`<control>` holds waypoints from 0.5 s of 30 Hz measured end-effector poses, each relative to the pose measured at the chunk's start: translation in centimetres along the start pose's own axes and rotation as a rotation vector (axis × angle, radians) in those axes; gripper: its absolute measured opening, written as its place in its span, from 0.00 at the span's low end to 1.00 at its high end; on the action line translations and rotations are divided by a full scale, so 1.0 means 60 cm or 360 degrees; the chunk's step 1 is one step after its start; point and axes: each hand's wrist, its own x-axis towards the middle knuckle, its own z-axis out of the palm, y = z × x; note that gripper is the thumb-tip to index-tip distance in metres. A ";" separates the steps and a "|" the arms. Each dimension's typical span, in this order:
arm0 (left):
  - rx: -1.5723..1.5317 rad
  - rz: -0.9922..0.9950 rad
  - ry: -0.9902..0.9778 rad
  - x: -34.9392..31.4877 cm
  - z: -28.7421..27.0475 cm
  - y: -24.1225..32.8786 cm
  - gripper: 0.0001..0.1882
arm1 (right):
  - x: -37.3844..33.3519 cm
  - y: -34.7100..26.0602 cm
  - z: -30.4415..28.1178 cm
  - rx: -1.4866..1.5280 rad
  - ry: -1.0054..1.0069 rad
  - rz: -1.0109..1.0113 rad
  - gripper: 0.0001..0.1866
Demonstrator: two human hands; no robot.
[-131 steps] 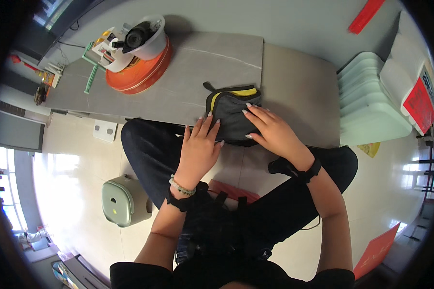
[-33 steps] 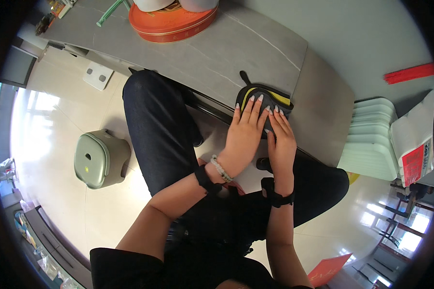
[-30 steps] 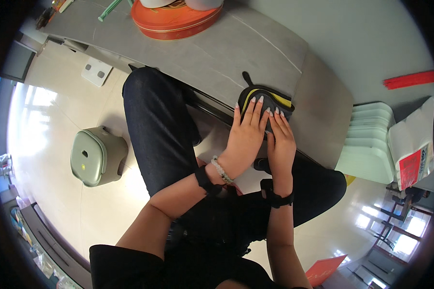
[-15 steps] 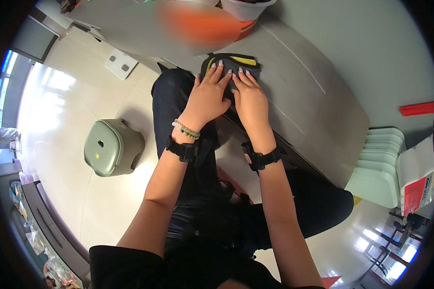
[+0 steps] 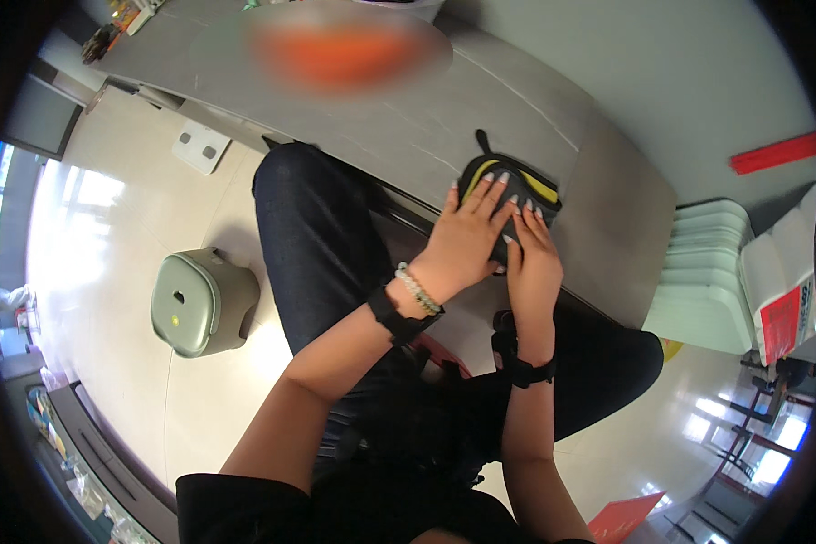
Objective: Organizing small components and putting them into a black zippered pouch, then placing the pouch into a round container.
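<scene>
A dark grey pouch (image 5: 514, 170) with yellow trim and a black loop at its far corner lies on the grey table (image 5: 408, 136), close to the edge nearest me. My left hand (image 5: 467, 231) rests on it with straight fingers spread over its top. Beside it my right hand (image 5: 535, 263) also lies on the pouch, fingers stretched out and its fingertips near those of the left. Both palms face down, and much of the pouch's near side is hidden under them. Neither hand is closed around it.
A blurred orange object (image 5: 335, 54) is at the table's far side. Pale green stacked stools (image 5: 703, 272) stand at the right, beside a white and red package (image 5: 784, 299). A green step stool (image 5: 204, 299) and a white scale (image 5: 199, 147) are on the floor at left.
Both hands and the pouch have shifted right and nearer to me along the table. More of the pouch's loop and yellow trim shows now. The hands still lie flat on it.
</scene>
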 end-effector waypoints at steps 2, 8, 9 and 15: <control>-0.0015 0.0089 0.0015 0.014 0.015 0.014 0.40 | -0.011 0.016 -0.017 -0.0028 0.0025 0.0162 0.21; -0.0193 0.0367 -0.0096 0.050 0.006 0.004 0.34 | -0.020 0.047 -0.036 0.0031 0.0198 0.0156 0.19; -0.0254 0.0444 -0.0152 0.053 -0.001 -0.017 0.31 | -0.020 0.052 -0.033 0.0063 0.0174 0.0117 0.19; -0.0397 0.0519 -0.0565 0.103 -0.041 -0.082 0.21 | 0.004 0.051 -0.026 -0.0093 0.0018 0.0021 0.19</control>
